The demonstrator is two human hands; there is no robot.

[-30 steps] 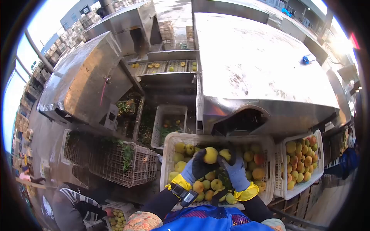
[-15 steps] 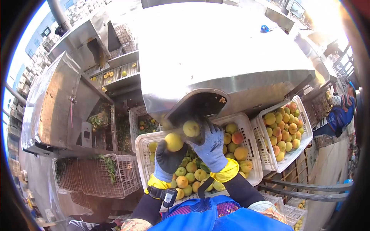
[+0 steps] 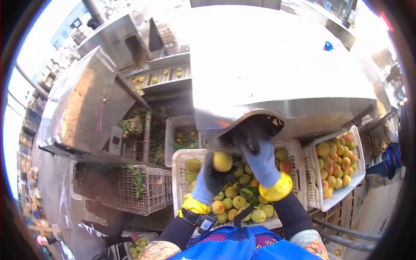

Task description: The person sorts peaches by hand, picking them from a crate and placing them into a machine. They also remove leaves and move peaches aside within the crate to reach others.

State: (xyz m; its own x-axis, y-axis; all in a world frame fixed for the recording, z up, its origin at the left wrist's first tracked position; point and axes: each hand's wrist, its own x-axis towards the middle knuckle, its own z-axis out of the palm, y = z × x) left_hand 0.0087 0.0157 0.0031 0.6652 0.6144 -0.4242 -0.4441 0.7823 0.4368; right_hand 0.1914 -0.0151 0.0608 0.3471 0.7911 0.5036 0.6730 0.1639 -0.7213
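Note:
My left hand (image 3: 212, 175), in a blue and black glove, is closed on a yellow peach (image 3: 222, 161) above the front crate. My right hand (image 3: 255, 149), gloved alike, reaches up to the dark opening (image 3: 277, 122) of the metal machine (image 3: 320, 108); its fingers lie in shadow and blur, and what they hold, if anything, is hidden. Beneath both hands is a white plastic crate (image 3: 181, 169) full of green, yellow and reddish peaches (image 3: 239, 202), with a few leaves among them.
Another white crate of peaches (image 3: 336, 161) stands at the right. Crates with leaves (image 3: 149, 190) are at the lower left, and a slatted conveyor (image 3: 167, 77) carries a few fruits behind. A person's legs (image 3: 89, 242) show at the bottom left, part of another person (image 3: 390, 160) at the right.
The view has shifted, so the scene sits further right. My right hand has moved up into the opening, and the peach it had is no longer visible. My left hand still holds its peach.

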